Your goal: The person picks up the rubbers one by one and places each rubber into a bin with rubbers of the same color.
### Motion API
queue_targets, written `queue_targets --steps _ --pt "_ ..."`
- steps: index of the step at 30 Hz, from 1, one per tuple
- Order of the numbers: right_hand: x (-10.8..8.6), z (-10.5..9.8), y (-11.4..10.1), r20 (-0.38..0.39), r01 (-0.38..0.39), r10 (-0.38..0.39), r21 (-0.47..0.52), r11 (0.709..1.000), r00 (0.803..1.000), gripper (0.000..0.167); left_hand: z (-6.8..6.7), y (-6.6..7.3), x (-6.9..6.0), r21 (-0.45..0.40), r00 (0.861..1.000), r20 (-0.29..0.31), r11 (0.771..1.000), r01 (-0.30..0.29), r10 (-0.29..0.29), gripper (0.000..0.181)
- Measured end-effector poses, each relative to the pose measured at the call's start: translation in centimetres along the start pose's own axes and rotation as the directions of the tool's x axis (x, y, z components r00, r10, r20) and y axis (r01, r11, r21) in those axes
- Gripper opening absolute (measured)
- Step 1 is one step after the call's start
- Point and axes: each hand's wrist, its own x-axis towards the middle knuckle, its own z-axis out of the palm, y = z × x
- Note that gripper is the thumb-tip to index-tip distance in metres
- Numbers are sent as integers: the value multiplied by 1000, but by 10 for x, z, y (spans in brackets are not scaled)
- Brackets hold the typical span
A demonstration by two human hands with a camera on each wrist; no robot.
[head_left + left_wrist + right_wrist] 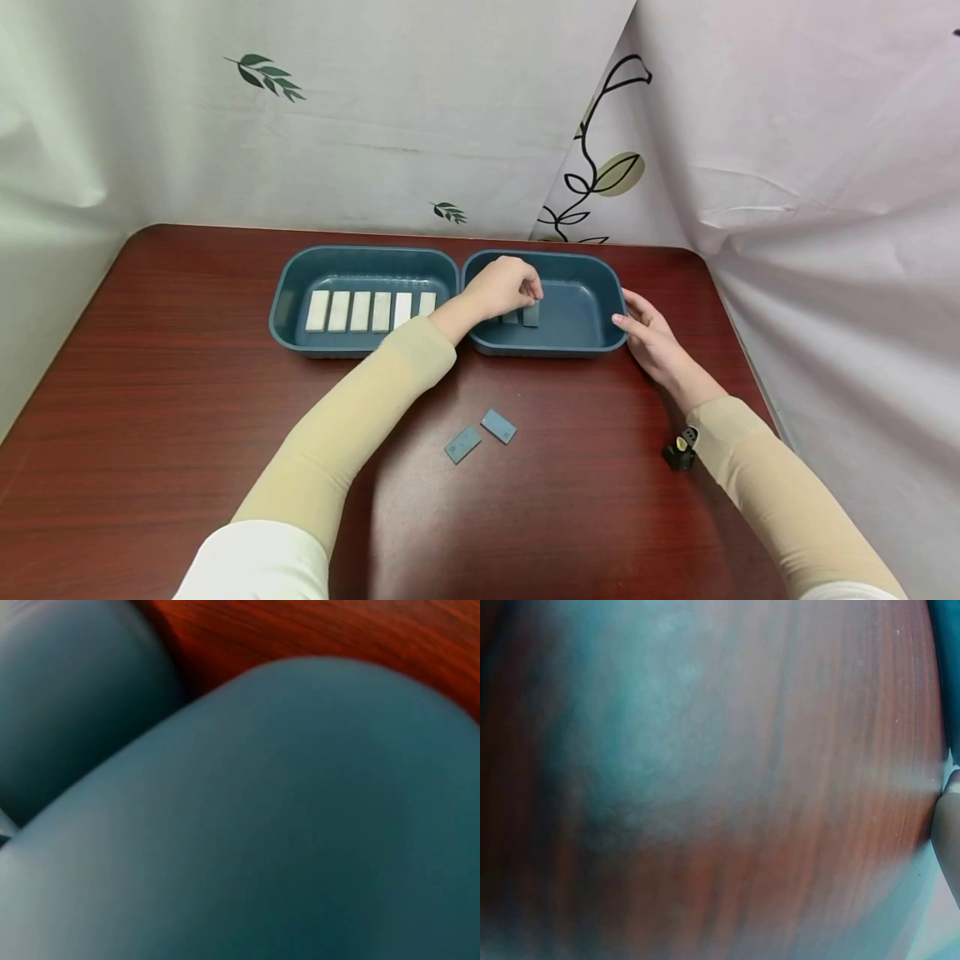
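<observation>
My left hand [506, 286] reaches into the right-hand blue tray [547, 348], fingertips pinching the upper end of a dark grey rectangular tile [531, 314]. Beside that tile, another grey tile [510, 317] lies partly hidden under the hand. At the tray's right end my right hand [654, 337] grips the rim, thumb over the edge and fingers outside. In the right wrist view only a finger [949, 817] shows, near the tray's edge. Blue tray walls [285, 810] fill most of the left wrist view. Two more grey tiles [462, 444] [498, 426] lie on the table in front.
A second blue tray [352, 250] stands directly to the left, holding a row of several white tiles [360, 312]. The brown table [187, 400] meets a patterned white curtain [360, 125] behind. A small black object [678, 454] is at the right wrist.
</observation>
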Motion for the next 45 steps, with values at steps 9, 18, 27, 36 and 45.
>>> queue_targets --steps 9,18,27,36,45 --pt "0 -1 0 -6 1 -1 -6 1000 1000 43 3 -6 3 -11 999 -26 1000 28 -28 9" --pt "1 -1 1 1 1 -1 -4 1000 1000 48 6 -11 9 -23 997 -40 998 57 -58 9" --pt "0 1 0 -13 4 -4 -6 1000 1000 43 9 -12 14 -10 996 -16 996 89 -90 8" --pt "0 0 1 -1 8 -8 1 1000 1000 45 10 -13 14 10 995 41 996 86 -87 10" --pt "0 -1 1 3 -3 3 4 1000 1000 41 8 -15 13 -11 991 121 998 66 -64 22"
